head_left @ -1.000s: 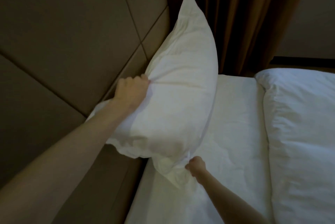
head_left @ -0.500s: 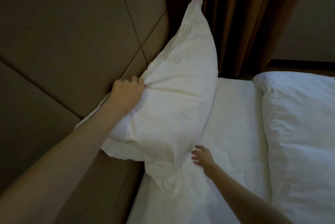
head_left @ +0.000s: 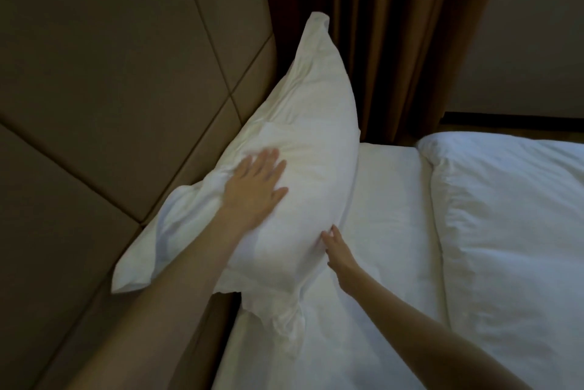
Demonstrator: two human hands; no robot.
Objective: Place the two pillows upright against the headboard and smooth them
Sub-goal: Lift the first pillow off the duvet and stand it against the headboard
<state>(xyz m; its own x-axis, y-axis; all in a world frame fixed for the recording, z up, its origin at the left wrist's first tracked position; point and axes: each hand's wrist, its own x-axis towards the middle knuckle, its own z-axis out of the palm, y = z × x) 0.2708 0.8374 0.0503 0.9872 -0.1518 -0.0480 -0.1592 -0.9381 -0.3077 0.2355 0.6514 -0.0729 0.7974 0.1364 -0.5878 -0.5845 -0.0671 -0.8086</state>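
1. The white pillow (head_left: 303, 149) leans on edge against the padded headboard (head_left: 104, 80), its long axis running along the board and away from the person.
2. Its far corner points up toward the brown curtain (head_left: 395, 36); the near corners sag by the bed (head_left: 385, 206) edge.
3. The left hand (head_left: 256, 187) lies flat and open on the pillow's face, slightly blurred.
4. The right hand (head_left: 338, 250), fingers loosely spread, touches the lower edge just right of the left hand, gripping nothing.
5. A duvet (head_left: 512, 231) lies well right of both.

Creased white cloth pillow (head_left: 316, 143), matt padded headboard (head_left: 110, 73)
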